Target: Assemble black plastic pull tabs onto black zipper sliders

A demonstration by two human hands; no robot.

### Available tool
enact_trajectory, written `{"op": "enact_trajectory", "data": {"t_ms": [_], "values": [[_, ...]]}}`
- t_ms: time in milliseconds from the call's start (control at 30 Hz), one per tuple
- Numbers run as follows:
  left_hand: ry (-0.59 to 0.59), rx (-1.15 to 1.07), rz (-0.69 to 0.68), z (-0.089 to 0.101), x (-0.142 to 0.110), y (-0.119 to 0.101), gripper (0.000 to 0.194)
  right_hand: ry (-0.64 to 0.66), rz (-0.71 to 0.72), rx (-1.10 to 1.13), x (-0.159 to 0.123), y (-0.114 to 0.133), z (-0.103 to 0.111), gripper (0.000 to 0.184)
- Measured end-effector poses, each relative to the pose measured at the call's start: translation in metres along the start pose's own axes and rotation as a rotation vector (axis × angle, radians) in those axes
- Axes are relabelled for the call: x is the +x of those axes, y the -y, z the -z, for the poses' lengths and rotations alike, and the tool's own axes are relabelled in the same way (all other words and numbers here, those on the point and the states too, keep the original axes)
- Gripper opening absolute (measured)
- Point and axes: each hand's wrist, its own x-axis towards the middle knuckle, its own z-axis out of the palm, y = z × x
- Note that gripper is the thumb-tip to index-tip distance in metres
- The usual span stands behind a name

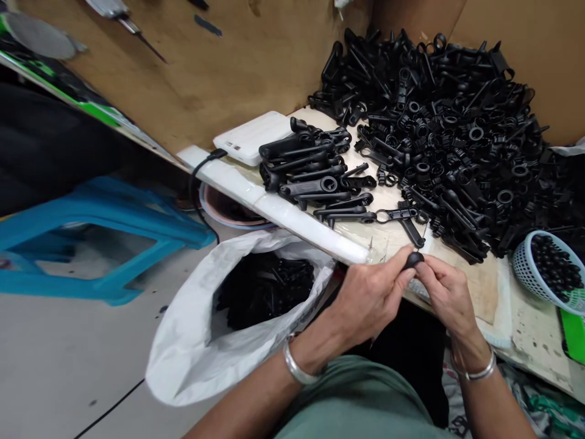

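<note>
My left hand (368, 299) and my right hand (445, 292) meet at the table's front edge, both pinched on one small black plastic piece (414, 260). Each wrist wears a silver bangle. Just beyond the fingers lies a black plastic arm (402, 216) with a ring end. A neat stack of black handles (311, 167) sits left of it. A big heap of black plastic parts (457, 128) fills the back right of the table.
A white sack (201, 341) holding black parts stands open on the floor by my left arm. A small mesh basket (525, 271) of black caps sits at right. A white box (253, 137) with a cable, a blue stool (105, 225) and cardboard walls (219, 73) surround the table.
</note>
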Motion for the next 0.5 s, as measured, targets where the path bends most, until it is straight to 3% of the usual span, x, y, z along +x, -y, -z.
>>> {"op": "enact_trajectory", "data": {"t_ms": [133, 267, 400, 500], "values": [[-0.156, 0.421, 0.002, 0.025, 0.018, 0.029, 0.038, -0.067, 0.251, -0.439, 0.042, 0.0, -0.002, 0.028], [-0.212, 0.455, 0.136, 0.039, 0.04, 0.066, 0.036, -0.045, 0.302, -0.886, 0.075, -0.006, -0.005, 0.027], [-0.246, 0.339, 0.169, 0.044, 0.053, 0.084, 0.034, -0.061, 0.312, -0.801, 0.084, -0.013, -0.001, 0.024], [-0.285, 0.275, 0.154, 0.045, 0.05, 0.069, 0.037, -0.18, 0.229, -0.425, 0.073, -0.015, 0.011, 0.014]]}}
